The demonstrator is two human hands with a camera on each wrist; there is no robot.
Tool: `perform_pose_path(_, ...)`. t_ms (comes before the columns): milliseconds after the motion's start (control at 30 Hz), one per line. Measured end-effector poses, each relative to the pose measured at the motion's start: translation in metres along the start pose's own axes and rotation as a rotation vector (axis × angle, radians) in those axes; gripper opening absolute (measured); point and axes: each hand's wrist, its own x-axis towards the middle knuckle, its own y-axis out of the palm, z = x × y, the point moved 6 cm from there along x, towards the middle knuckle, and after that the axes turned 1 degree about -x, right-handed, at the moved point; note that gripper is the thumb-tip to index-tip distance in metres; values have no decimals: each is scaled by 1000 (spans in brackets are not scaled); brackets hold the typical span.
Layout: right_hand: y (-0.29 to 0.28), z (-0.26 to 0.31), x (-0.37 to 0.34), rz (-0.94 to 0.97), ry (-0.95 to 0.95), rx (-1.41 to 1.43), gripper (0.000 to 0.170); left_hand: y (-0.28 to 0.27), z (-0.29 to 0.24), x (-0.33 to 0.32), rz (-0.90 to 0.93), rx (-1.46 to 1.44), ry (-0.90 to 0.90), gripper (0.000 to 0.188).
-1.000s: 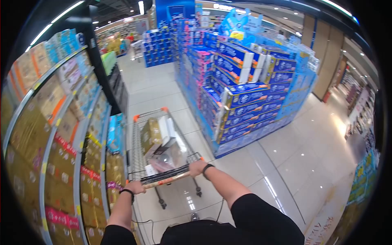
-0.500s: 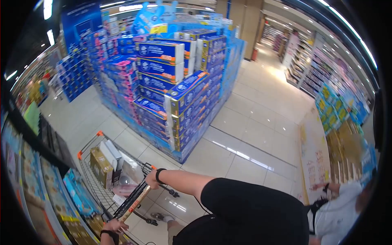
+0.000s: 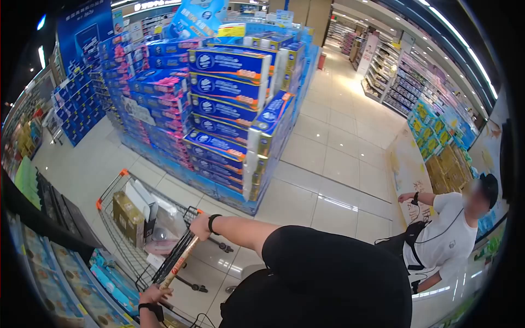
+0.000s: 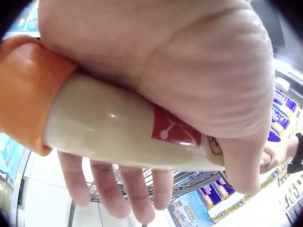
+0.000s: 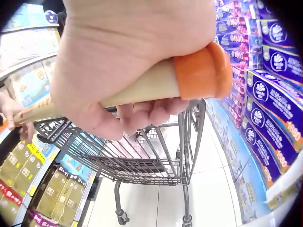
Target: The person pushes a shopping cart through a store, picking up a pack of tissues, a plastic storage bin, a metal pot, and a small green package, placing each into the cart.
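In the head view, my left hand (image 3: 156, 295) loosely holds the near end of the shopping cart's pale handle (image 3: 179, 262). The left wrist view shows the thumb across the handle (image 4: 109, 120) and the fingers fairly straight on its far side. My right hand (image 3: 201, 226) grips the other end; in the right wrist view its fingers (image 5: 137, 118) curl round the bar beside an orange end cap (image 5: 203, 71). The wire cart (image 3: 117, 232) carries a brown box (image 3: 127, 217), white boxes (image 3: 139, 198) and a clear plastic package (image 3: 170, 221).
A tall display of blue packs (image 3: 224, 87) stands beyond the cart. Shelves (image 3: 54, 268) run along the left. A tiled aisle (image 3: 339, 142) extends at the right, where a person in a white shirt (image 3: 445, 232) stands near a patterned panel (image 3: 407, 180).
The view has swung right, so the cart now appears lower left and the blue display nearer. The person in white has come into view at the right. Both hands remain on the handle.
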Motion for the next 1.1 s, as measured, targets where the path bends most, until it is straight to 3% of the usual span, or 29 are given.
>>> perform_pose_path(67,-5,-8,34,-23,-28,-16,33,-31,2,19,-95,74,153,55)
perform_pose_path(100,-11,-7,49,-15,-59,-42,36,-43,-29,-9,-207,217,164,58)
perform_pose_path(133,-23,-15,47,-51,-78,-20,38,-60,-21,10,-244,284,181,61)
perform_pose_path(200,-48,-14,84,-109,-136,10,40,-95,-53,-3,-376,292,372,64)
perform_pose_path(233,-51,-21,100,-128,-123,21,41,-110,-35,24,-450,77,405,56)
perform_pose_path(267,-62,-22,105,-138,-123,25,41,-124,-38,31,-459,-131,365,50)
perform_pose_path(400,-108,-35,144,-168,-127,33,38,-168,-80,23,-653,150,292,43)
perform_pose_path(467,-121,-46,173,-247,-158,32,33,-199,-89,37,-849,388,396,43)
perform_pose_path(567,-146,-60,211,-361,-216,59,30,-236,-110,41,-970,528,409,47)
perform_pose_path(633,-160,-71,239,-469,-278,44,28,-264,-110,65,-901,470,339,53)
perform_pose_path(767,-188,-99,295,-361,-241,99,50,-306,-130,93,-859,409,232,57)
perform_pose_path(900,-230,-122,328,-320,-258,93,49,-343,-164,111,-849,379,269,60)
perform_pose_path(1100,-278,-140,379,-214,-257,23,71,-396,-185,137,-889,313,248,59)
